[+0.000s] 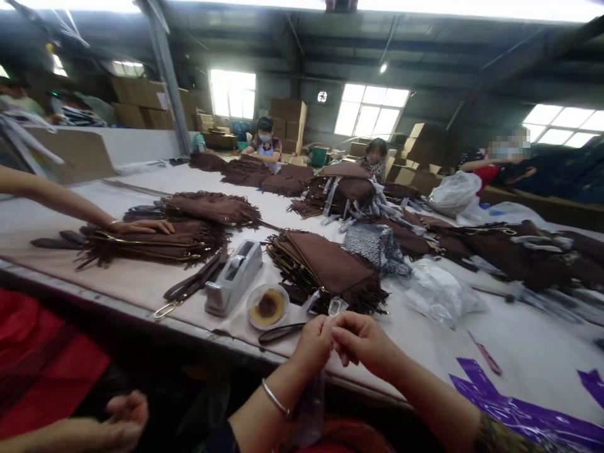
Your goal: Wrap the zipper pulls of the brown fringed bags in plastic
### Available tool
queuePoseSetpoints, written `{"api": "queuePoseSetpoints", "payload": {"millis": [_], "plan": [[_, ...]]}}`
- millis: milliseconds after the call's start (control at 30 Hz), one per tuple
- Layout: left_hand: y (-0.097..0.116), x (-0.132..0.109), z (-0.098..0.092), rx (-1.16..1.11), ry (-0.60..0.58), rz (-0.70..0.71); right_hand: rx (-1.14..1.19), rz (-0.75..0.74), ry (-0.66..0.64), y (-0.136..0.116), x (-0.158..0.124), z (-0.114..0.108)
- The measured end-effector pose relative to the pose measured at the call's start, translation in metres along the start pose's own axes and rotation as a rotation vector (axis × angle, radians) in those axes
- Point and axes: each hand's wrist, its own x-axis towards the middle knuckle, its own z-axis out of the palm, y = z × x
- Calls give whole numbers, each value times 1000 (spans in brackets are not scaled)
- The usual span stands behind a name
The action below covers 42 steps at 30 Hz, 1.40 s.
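Observation:
My left hand [311, 343], with a silver bangle at the wrist, and my right hand [370, 343] meet at the table's front edge. Both are closed on a clear plastic sleeve [336, 306]; its upper end sticks up above my fingers and a see-through length hangs below. What lies inside the sleeve is hidden by my fingers. Just beyond them is a stack of brown fringed pouches [325, 264] with gold zippers. A dark wrist strap [280, 332] lies beside my left hand, near a round dish with a yellow-brown pad [268, 306].
A grey tape dispenser [233, 277] stands left of the dish. At left, a co-worker's hand [141, 226] rests on another pouch stack [160, 244]; a second hand [108, 428] shows below. Crumpled plastic [441, 292], a pink-handled cutter [489, 358] and purple packaging [519, 409] lie right.

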Motion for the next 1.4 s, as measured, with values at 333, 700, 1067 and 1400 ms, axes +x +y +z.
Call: {"api": "queuePoseSetpoints", "payload": {"millis": [333,700,1067,1400], "plan": [[29,0,30,-112,-87,-75,-118,28,2,38,26,-38],[27,1,34,303,41,91,-271,208,68,33,50,-37],[20,-6,37,361,77,33,-234,242,-37,50,52,-39],[27,-4,30,343,70,-27,-137,67,-181,34,40,-44]]}}
